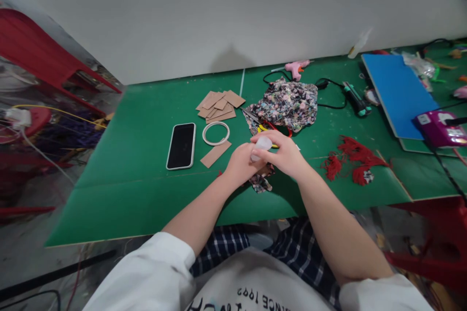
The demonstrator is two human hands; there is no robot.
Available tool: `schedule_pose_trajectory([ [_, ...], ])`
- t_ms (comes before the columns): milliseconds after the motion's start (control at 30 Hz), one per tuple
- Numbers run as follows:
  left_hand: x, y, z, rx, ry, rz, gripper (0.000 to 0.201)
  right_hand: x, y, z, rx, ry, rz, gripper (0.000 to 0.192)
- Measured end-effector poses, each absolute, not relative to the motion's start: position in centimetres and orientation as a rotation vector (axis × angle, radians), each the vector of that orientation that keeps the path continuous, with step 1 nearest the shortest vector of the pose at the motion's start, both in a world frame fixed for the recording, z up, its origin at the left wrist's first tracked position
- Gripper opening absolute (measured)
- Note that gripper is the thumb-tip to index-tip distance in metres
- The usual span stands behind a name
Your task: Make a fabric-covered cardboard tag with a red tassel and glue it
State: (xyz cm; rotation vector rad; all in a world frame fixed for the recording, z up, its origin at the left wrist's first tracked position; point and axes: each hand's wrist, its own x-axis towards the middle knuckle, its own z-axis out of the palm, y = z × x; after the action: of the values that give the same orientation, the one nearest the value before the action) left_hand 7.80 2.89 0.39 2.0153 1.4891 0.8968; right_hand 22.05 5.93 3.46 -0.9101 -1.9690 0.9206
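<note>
My left hand (pixel 241 163) and my right hand (pixel 286 154) meet over the green table (pixel 138 189), both closed around a small translucent white bottle (pixel 261 144). A scrap of floral fabric (pixel 260 182) hangs or lies just under my hands. A larger piece of the same floral fabric (pixel 288 103) lies beyond them, with scissors with red and yellow handles (pixel 268 127) partly under it. Left of my hands lie a cardboard strip (pixel 215 154), a white ring (pixel 216 133) and a black phone (pixel 181 145).
A pile of cardboard pieces (pixel 219 105) sits toward the wall. A pink glue gun (pixel 296 68), black cable and a green tool (pixel 355 98) lie at the back. Red tassels (pixel 352 158) lie right, then a blue board (pixel 399 92) and purple device (pixel 440 128).
</note>
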Motion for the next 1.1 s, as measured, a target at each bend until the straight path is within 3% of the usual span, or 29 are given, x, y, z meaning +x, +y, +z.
schedule_pose_trajectory([
  [167,7.9,2.9,0.5,1.986,1.586,0.813,0.013,21.8,5.9,3.4,-1.05,-2.002,0.819,0.03],
  [733,7.9,3.0,0.4,2.288,1.39,0.714,0.013,22.9,5.9,3.9,-0.98,-2.084,1.082,0.03],
  [967,7.1,3.0,1.1,2.106,1.494,1.077,0.035,23.2,6.2,4.4,-1.016,-1.88,0.742,0.028],
  [1100,6.7,2.8,1.5,2.111,1.435,1.24,0.023,23.7,6.6,4.3,-1.035,-1.793,0.73,0.028],
])
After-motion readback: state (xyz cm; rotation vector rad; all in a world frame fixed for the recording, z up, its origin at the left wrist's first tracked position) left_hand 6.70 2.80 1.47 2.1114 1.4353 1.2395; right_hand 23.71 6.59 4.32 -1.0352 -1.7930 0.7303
